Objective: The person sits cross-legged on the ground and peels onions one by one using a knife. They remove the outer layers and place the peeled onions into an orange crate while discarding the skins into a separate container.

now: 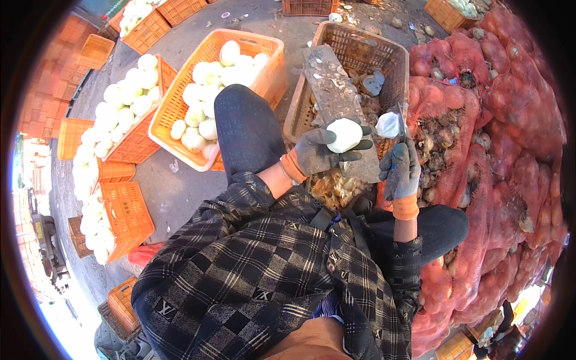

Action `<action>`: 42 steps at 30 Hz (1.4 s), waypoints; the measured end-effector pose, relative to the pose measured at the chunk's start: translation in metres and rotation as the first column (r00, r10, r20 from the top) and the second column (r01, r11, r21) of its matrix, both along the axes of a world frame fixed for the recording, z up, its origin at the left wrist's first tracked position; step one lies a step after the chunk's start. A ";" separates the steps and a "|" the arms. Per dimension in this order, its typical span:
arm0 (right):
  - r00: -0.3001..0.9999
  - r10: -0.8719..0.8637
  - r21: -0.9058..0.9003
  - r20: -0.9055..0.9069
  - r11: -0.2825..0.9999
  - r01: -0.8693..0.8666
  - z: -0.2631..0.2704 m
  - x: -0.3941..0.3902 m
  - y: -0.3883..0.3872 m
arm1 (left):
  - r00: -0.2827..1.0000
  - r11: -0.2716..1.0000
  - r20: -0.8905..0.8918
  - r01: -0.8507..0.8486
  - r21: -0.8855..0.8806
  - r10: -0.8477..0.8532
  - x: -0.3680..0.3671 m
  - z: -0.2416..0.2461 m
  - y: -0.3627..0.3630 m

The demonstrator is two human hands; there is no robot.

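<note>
In my gloved left hand [333,146] lies a peeled white onion [344,136], held above a worn wooden board [330,85]. My gloved right hand [400,168] grips a knife [400,123] with its blade pointing away from me; a whitish piece of onion or skin [387,125] is at the blade. The board rests across a dirty orange crate [400,54] that holds peelings and scraps. To the left, an orange plastic crate [157,130] holds many peeled onions [195,114]. Brown onion skins [335,186] are heaped just below my left hand.
Red mesh sacks of unpeeled onions [517,112] are piled along the right, one sack open [438,139] beside my right hand. More orange crates [128,216] of peeled onions stand at the far left. Scraps litter the concrete ground [180,193]. My bent knees flank the work spot.
</note>
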State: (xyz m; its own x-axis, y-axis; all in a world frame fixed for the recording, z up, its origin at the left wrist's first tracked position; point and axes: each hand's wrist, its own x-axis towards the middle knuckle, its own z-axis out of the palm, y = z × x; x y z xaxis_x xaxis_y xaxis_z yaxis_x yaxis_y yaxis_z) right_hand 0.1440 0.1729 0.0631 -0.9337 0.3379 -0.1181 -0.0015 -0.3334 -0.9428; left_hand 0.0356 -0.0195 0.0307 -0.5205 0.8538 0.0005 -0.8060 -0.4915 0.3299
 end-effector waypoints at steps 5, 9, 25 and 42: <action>0.948 -0.128 -0.021 -0.291 0.992 0.128 0.011 -0.018 0.007 | 0.933 0.969 0.338 0.039 0.244 -0.122 0.004 -0.018 0.001; 0.965 -0.078 0.659 0.249 0.744 -0.110 -0.053 -0.035 0.040 | 0.921 0.986 0.377 0.041 0.160 -0.100 -0.001 -0.029 0.004; 0.826 -0.427 -0.268 0.368 0.802 0.534 -0.092 0.021 0.075 | 0.790 0.772 0.347 -0.593 0.227 0.505 -0.098 -0.001 -0.066; 0.737 -0.428 -0.152 0.523 0.804 0.575 -0.174 0.056 0.212 | 0.945 0.893 0.038 -0.292 -0.344 0.323 -0.090 -0.036 -0.029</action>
State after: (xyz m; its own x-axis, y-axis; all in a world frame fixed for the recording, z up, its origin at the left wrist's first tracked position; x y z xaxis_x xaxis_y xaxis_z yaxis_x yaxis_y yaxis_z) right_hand 0.2000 0.3852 -0.1104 -0.4523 0.6226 -0.6386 0.1419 -0.6567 -0.7407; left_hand -0.0546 -0.0483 -0.0052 -0.7412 0.5940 -0.3128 -0.6666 -0.5959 0.4478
